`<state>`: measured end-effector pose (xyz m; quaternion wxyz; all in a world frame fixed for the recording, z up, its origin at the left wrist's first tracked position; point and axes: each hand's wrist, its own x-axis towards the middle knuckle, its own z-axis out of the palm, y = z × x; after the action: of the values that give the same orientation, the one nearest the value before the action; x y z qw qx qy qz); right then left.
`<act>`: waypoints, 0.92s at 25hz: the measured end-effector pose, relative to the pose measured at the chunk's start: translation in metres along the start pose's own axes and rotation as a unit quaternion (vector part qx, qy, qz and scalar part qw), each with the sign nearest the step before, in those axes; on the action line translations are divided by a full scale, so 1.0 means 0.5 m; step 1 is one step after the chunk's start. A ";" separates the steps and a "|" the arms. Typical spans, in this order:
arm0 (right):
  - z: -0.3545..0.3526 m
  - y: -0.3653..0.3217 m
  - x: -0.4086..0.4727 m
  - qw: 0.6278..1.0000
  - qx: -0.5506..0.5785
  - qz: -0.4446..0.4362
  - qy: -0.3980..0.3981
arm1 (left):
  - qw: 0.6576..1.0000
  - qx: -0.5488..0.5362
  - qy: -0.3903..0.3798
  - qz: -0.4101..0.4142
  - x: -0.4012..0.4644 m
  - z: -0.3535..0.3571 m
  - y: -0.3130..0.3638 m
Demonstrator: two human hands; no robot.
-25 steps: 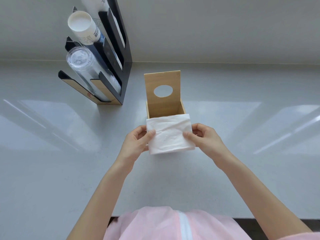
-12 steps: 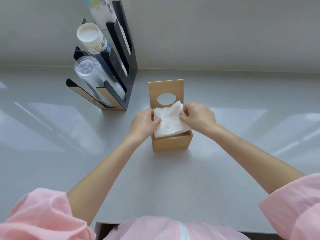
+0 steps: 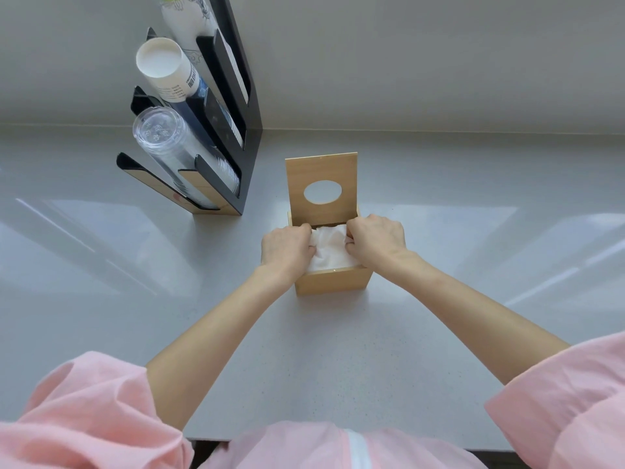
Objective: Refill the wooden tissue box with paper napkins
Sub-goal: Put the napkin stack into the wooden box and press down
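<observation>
Both hands work inside an open wooden tissue box (image 3: 333,280) on a pale grey counter (image 3: 304,360). At the box's left side, the left hand (image 3: 285,247) curls its fingers down onto a wad of white paper napkins (image 3: 329,247); at the right side, the right hand (image 3: 377,240) does the same, knuckles up, fingertips buried in the paper. Whether the fingers pinch the napkins or only press them cannot be told, since the tips are hidden. Crumpled between the two hands, the napkins sit within the box walls, their near edge level with the front rim.

Behind the hands, the lid (image 3: 321,186) stands upright at the back of the box, an oval hole cut through its middle. Bare forearms reach in from below, ending in loose pink sleeves (image 3: 88,418).

Well to the left of the box, against the wall, a black tiered cup holder (image 3: 236,130) stands on the counter. A stack of clear plastic cups (image 3: 176,150) lies slanted in a lower slot; a stack of white paper cups (image 3: 169,71) lies in the slot above. Bright window reflections streak the counter on both sides.
</observation>
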<state>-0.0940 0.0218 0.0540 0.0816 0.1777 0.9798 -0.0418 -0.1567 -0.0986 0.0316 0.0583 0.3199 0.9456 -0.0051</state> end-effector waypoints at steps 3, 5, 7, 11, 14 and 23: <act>0.011 -0.010 0.000 1.000 -0.025 0.005 -0.010 | 0.999 0.029 -0.002 0.017 0.001 0.002 0.004; 0.018 -0.016 0.000 0.999 -0.047 0.001 -0.019 | 0.999 0.042 -0.009 0.023 0.006 0.003 0.006; 0.026 -0.021 -0.001 0.996 -0.080 -0.009 -0.022 | 0.998 0.057 -0.017 0.030 0.013 0.005 0.007; 0.030 -0.025 0.004 0.993 -0.111 -0.003 -0.035 | 0.994 0.093 -0.026 0.043 0.026 0.009 0.010; 0.028 -0.022 0.007 0.994 -0.103 0.009 -0.047 | 0.994 0.097 -0.030 0.047 0.026 0.011 0.009; 0.002 -0.013 0.006 0.984 -0.123 -0.121 -0.039 | 0.984 0.092 -0.014 0.155 0.031 -0.001 0.012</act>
<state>-0.0986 0.0168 0.0530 0.1355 0.0445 0.9878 0.0622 -0.1653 -0.0847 0.0304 0.0416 0.4665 0.8792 -0.0874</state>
